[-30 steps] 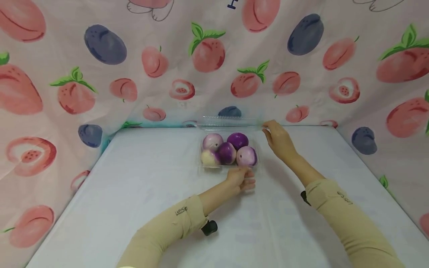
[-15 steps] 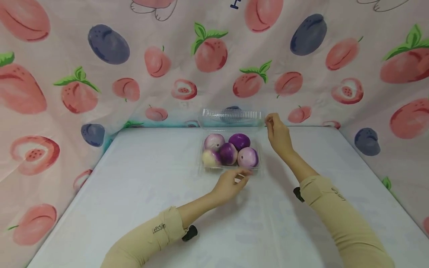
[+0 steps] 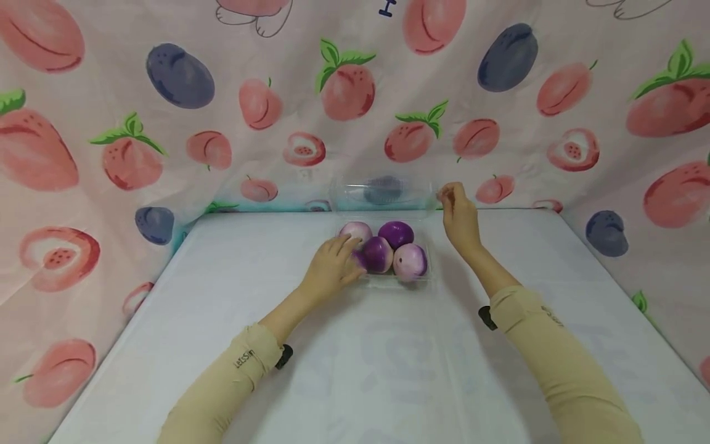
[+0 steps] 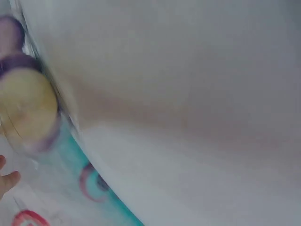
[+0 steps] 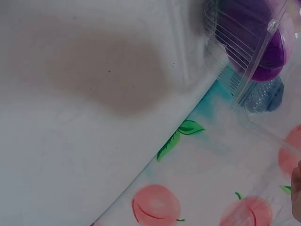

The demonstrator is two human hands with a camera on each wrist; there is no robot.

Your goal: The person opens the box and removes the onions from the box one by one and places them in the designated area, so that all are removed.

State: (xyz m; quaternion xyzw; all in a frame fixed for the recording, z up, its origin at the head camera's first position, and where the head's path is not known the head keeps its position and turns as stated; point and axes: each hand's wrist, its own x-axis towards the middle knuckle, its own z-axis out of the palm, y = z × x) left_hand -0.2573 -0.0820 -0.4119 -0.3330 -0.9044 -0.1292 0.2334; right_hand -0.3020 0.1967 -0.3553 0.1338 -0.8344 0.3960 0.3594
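A clear plastic clamshell box (image 3: 429, 266) holds several round, glossy purple-and-white vegetables (image 3: 377, 254). My left hand (image 3: 328, 266) reaches over the box's left side, thumb and fingers spread around the front-left vegetable and hiding most of it. In the left wrist view that pale yellow, purple-topped vegetable (image 4: 28, 106) shows behind the plastic, with fingertips (image 4: 9, 181) at the frame edge. My right hand (image 3: 460, 216) pinches the right edge of the raised transparent lid (image 3: 355, 192) behind the box. A dark purple vegetable (image 5: 268, 61) appears through the ribbed plastic in the right wrist view.
The box stands near the back of a white-covered table (image 3: 249, 271). A fruit-printed cloth (image 3: 355, 142) hangs right behind the raised lid and along both sides.
My left hand moves from the box's front edge to above its left-hand vegetables. My right hand rises slightly, and the lid tips further upright with it.
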